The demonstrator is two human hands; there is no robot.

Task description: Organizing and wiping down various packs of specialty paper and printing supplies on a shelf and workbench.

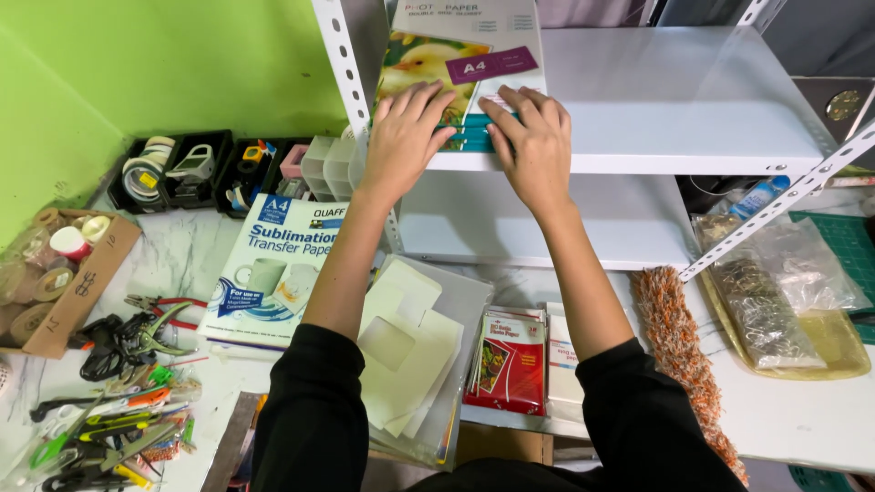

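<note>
A flat pack of photo paper (pixel 460 55), with a chick picture and a purple label, lies on the left part of a white metal shelf (pixel 674 100). My left hand (pixel 401 137) rests palm down on the pack's near left corner, fingers spread. Beside it, my right hand (pixel 533 141) presses on the pack's near edge, fingers spread over a teal strip. Both hands lie flat on the pack at the shelf's front lip.
A lower white shelf (pixel 565 223) sits beneath. On the marble table lie a transfer paper pack (pixel 273 269), cream envelopes (pixel 406 351), a red paper pack (pixel 510 360), black organiser trays (pixel 191 169), a cardboard box of tape rolls (pixel 55 282), pliers and cutters (pixel 118 392), an orange duster (pixel 679 355), a yellow tray (pixel 820 351).
</note>
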